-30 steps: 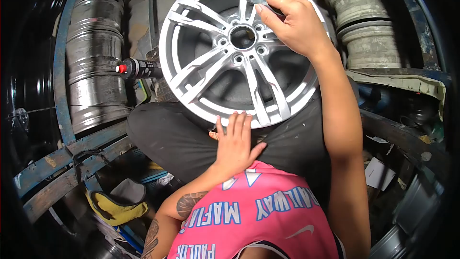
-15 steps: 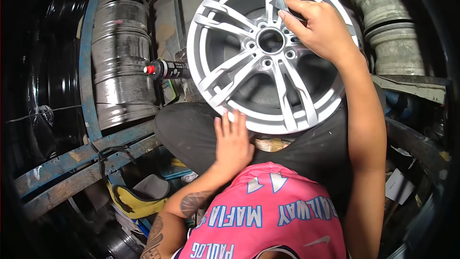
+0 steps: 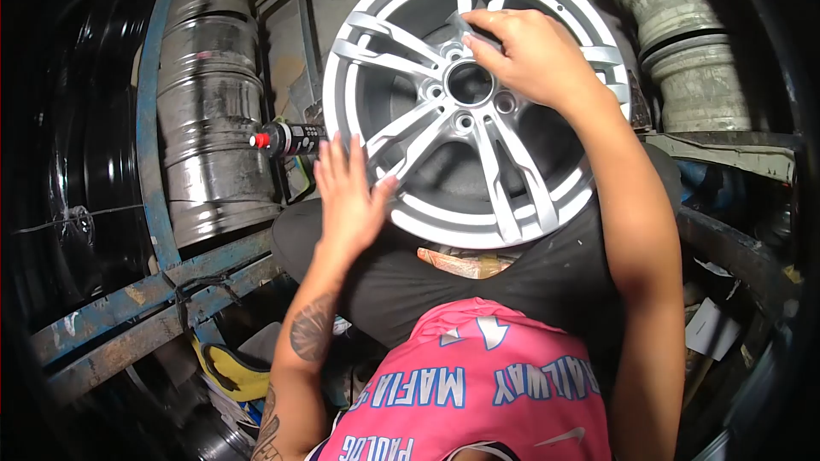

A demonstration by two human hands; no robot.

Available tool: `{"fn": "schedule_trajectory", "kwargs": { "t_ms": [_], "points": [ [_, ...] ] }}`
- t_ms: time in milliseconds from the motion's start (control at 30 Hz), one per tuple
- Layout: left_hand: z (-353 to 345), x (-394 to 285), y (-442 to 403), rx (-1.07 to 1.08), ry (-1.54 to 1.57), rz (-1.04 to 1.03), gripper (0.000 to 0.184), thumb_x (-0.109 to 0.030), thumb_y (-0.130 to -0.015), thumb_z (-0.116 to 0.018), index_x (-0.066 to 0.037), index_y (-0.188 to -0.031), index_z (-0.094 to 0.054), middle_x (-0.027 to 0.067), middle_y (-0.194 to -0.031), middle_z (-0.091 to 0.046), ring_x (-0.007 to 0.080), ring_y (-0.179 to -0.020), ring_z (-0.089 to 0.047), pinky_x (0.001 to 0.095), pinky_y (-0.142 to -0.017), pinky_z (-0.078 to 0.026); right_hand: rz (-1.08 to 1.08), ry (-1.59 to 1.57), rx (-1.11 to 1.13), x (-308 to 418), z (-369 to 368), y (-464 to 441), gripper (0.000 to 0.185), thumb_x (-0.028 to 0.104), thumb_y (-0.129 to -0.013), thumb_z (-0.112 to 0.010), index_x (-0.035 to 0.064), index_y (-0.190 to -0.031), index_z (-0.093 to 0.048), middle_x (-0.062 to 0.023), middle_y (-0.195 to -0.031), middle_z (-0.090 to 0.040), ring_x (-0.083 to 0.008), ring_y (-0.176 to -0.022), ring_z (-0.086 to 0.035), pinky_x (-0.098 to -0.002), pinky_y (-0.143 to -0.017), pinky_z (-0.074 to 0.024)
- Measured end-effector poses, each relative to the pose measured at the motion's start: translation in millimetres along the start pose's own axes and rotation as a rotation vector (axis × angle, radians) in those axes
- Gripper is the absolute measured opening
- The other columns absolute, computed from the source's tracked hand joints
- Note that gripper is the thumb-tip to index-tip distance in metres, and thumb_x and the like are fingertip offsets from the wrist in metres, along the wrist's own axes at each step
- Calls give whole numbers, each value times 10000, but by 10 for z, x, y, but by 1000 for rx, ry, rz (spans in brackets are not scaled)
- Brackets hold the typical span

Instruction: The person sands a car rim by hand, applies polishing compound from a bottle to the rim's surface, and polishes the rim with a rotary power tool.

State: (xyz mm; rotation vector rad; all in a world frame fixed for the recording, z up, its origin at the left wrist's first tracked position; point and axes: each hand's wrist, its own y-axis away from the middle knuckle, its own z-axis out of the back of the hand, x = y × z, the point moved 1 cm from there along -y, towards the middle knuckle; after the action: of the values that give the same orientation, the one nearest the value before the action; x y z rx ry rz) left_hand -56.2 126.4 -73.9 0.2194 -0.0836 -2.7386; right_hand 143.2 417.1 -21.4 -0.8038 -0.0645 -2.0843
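A silver alloy wheel rim (image 3: 504,166) with paired spokes lies face up in front of my lap. My right hand (image 3: 530,55) is over its upper middle, thumb and forefinger pinching a small grey pad (image 3: 462,27) against the spokes near the centre hole. Part of the pad is hidden by the fingers. At the rim's lower left edge, my left hand (image 3: 348,196) rests with its fingers spread and nothing in it. A dark bottle with a red and white cap (image 3: 286,138) lies just left of the rim.
Stacked metal wheels (image 3: 209,102) stand on the left behind a blue metal frame (image 3: 149,119). More dull wheels (image 3: 699,77) are at the upper right. A yellow and grey item (image 3: 231,371) hangs at the lower left. A white box (image 3: 711,329) is at the right.
My left hand has moved from the rim's bottom edge up and left to its lower left side. My right hand and the pad have shifted down the spokes toward the centre.
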Motion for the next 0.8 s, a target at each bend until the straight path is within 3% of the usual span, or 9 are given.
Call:
{"fn": "schedule_trajectory", "kwargs": {
  "t_ms": [167, 367, 400, 500, 533, 633, 700, 733, 800],
  "points": [
    [-112, 423, -820, 79, -199, 102, 781, -680, -1065, -432, -129, -1613, -503, 288, -1766, -164, 499, -1628, -155, 663, -1282, -162, -34, 0, 71, -19, -95, -12, 371, 326, -1003, -671, 82, -1270, -754, -200, -1094, -781, -396, -1017, -741, -485, -911, -582],
    [-38, 499, -996, 78, -111, 50, 664, -633, -1066, -502, -158, -1509, -639, 283, -1766, -168, 498, -1620, -176, 669, -1268, -196, 18, 23, 23, -91, -137, -81, 343, 323, -993, -680, 105, -1238, -777, -171, -1021, -800, -372, -957, -773, -479, -872, -618],
    [54, 476, -971, 55, -64, 23, 526, -519, -1071, -576, -103, -1329, -768, 304, -1709, -315, 495, -1593, -257, 623, -1270, -239, 27, 18, 18, -99, -136, -82, 340, 321, -991, -681, 103, -1233, -779, -172, -1014, -799, -373, -951, -773, -480, -865, -620],
    [87, 579, -857, -84, 175, 66, 420, -411, -1058, -635, -56, -1189, -819, 322, -1604, -477, 483, -1559, -343, 561, -1266, -288, 20, 18, 31, -102, -121, -98, 332, 309, -984, -686, 98, -1222, -783, -175, -1003, -798, -375, -938, -773, -484, -850, -621],
    [81, 525, -819, -179, 109, 31, 359, -322, -1052, -646, -18, -1137, -816, 309, -1489, -597, 488, -1497, -429, 542, -1244, -322, 9, 24, 43, -106, -119, -102, 333, 307, -983, -687, 99, -1225, -783, -174, -1004, -798, -375, -941, -773, -483, -854, -620],
    [81, 122, -752, -188, 32, -194, 366, -322, -1056, -629, -11, -1158, -791, 291, -1388, -660, 477, -1389, -543, 534, -1169, -409, -10, 26, 48, -119, -144, -114, 332, 300, -982, -687, 105, -1234, -783, -166, -1013, -799, -374, -956, -770, -478, -872, -615],
    [-19, -198, -749, 150, 356, -25, 353, -315, -1056, -632, -41, -1242, -754, 276, -1299, -701, 417, -1215, -675, 478, -1067, -504, -34, 29, 48, -121, -146, -120, 334, 296, -982, -688, 108, -1241, -782, -163, -1021, -800, -374, -968, -767, -475, -885, -611],
    [-130, -230, -781, 35, 252, -98, 441, -391, -1033, -659, -31, -1281, -722, 261, -1186, -734, 415, -1060, -731, 478, -914, -570, -55, 32, 54, -120, -133, -121, 335, 295, -983, -688, 108, -1245, -781, -162, -1026, -799, -375, -975, -765, -474, -891, -609],
    [-76, -194, -931, 173, 418, -47, 460, -410, -1018, -682, -27, -1268, -727, 262, -1132, -749, 418, -983, -742, 489, -886, -578, -109, 49, 68, -109, -95, -129, 340, 288, -993, -683, 93, -1258, -771, -169, -1062, -793, -377, -1004, -756, -467, -903, -599]
  ]
}}
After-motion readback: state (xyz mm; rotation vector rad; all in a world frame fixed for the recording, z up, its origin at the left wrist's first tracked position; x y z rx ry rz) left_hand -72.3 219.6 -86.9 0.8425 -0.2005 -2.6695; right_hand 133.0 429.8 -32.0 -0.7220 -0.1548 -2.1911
